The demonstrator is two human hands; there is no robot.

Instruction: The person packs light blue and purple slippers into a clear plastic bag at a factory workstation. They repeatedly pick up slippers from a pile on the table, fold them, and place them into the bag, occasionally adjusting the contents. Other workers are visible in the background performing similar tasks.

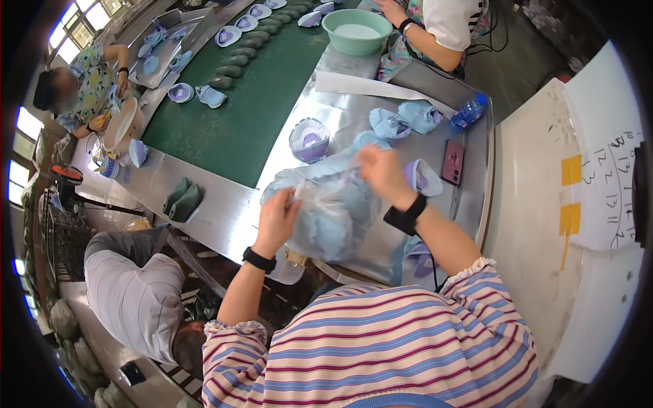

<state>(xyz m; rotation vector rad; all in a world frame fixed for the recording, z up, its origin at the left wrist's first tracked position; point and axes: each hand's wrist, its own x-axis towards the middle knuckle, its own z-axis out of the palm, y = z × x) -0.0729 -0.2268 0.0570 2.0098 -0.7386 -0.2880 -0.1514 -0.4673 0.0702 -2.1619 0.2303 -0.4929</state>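
A clear plastic bag (320, 221) full of light blue shoe uppers sits at the metal table's near edge. My left hand (275, 219) pinches the bag's gathered mouth on its left side. Slightly blurred, my right hand (382, 173) is closed at the bag's upper right, with a stretch of film running to its fingers. Just beyond the bag stands a blue upper with a purple inside (309, 140). Another blue-and-purple upper (423, 178) lies right of my right hand. Two light blue uppers (390, 124) (420, 117) rest farther back.
A pink phone (454, 162) and a blue-capped bottle (469, 111) lie at the table's right. The green belt (224, 122) carries rows of uppers and dark green pieces. Beyond are a green basin (356, 34) and a co-worker's arm (435, 44). Another person (132, 299) bends at the left.
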